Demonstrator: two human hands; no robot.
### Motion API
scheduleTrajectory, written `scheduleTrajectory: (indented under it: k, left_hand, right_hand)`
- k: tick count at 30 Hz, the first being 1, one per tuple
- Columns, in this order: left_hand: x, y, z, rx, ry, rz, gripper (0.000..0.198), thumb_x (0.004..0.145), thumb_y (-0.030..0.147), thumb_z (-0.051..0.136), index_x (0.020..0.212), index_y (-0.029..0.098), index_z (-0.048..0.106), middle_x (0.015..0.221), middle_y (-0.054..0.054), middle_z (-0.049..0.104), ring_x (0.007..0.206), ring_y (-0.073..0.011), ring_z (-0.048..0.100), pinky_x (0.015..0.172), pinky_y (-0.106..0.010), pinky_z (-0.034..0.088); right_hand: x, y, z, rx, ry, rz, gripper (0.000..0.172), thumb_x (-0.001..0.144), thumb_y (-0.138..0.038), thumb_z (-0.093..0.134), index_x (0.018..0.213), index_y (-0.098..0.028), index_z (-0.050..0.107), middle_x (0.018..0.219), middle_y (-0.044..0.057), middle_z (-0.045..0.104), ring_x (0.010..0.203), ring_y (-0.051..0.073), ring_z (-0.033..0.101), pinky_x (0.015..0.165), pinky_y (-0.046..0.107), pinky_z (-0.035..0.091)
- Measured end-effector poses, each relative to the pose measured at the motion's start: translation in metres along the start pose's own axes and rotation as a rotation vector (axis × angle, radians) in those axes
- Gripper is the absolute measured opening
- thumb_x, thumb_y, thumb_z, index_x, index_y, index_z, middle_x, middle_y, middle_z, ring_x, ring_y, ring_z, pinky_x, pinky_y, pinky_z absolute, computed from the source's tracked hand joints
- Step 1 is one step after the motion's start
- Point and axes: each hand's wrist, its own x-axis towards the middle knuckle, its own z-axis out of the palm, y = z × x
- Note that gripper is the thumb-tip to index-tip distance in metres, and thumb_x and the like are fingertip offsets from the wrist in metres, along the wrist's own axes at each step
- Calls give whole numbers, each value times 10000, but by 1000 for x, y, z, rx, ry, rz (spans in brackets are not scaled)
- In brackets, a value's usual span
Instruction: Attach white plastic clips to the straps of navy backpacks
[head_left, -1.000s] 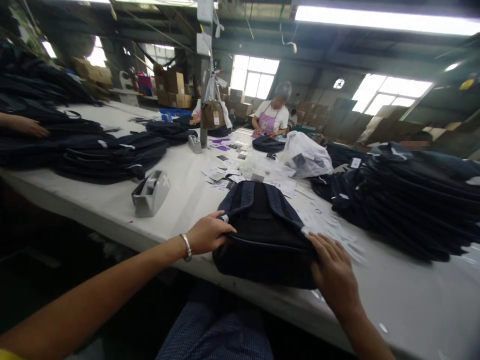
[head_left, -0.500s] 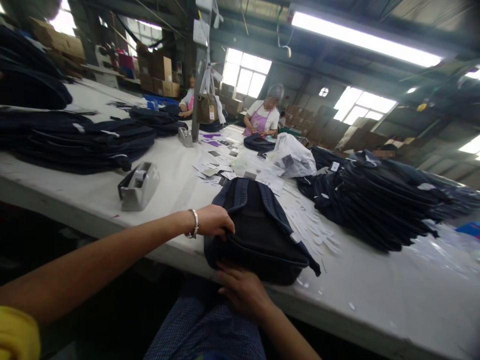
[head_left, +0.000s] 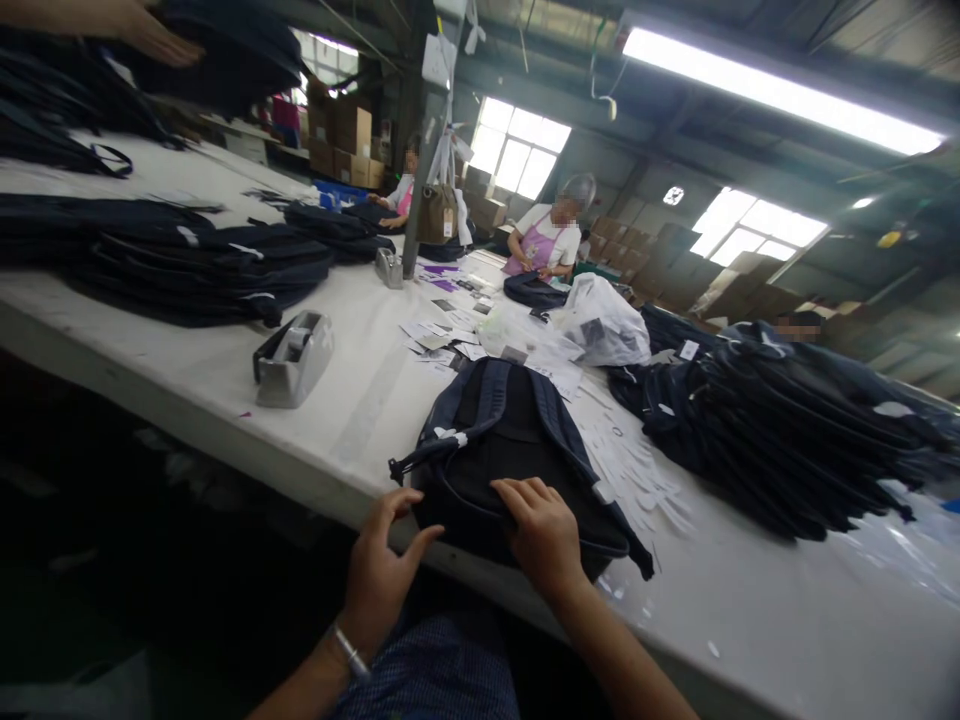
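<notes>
A dark navy backpack [head_left: 517, 450] lies on the white table at its near edge, shoulder straps facing up and a black back panel between them. White tags or wraps sit on its straps. Just off its lower left corner is my left hand [head_left: 382, 560], thumb and fingers apart, nothing between them, a silver bangle at the wrist. My right hand [head_left: 544, 535] bends over the near edge of the backpack, fingers together on the panel; its thumb is hidden.
On the left stand a tape dispenser [head_left: 294, 360] and stacked backpacks [head_left: 202, 265]. Paper cards [head_left: 442, 340], a clear plastic bag [head_left: 600, 320] and white strips [head_left: 630, 470] lie beyond. A tall backpack pile [head_left: 780, 430] is right. Another person's hand [head_left: 161, 40] touches a dark bag upper left.
My left hand has left the backpack's left side and come down to its near corner, opening. My right hand has risen onto the near edge. The left strap end now shows at the left.
</notes>
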Motion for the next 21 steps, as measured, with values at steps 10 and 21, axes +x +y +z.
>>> scheduleTrajectory:
  k: [10,21]
  left_hand:
    - [26,-28,44,-3,-18,-212,615,678,441,712,1199,180,517,1152,-128,604,1108,-311,559,954,-493,435]
    - [16,-17,49,-385,69,-471,548,629,366,762,1107,186,562,1086,-90,661,1023,-259,626,899,-396,491]
  right_hand:
    - [-8,2,11,77,159,76,439,732,-68,566,1127,-252,621,1076,18,690,954,212,584,792,337,416]
    - [38,-32,5,-37,41,-108,431,793,-254,613,1220,-216,570,1120,58,684,937,222,611,730,329,424]
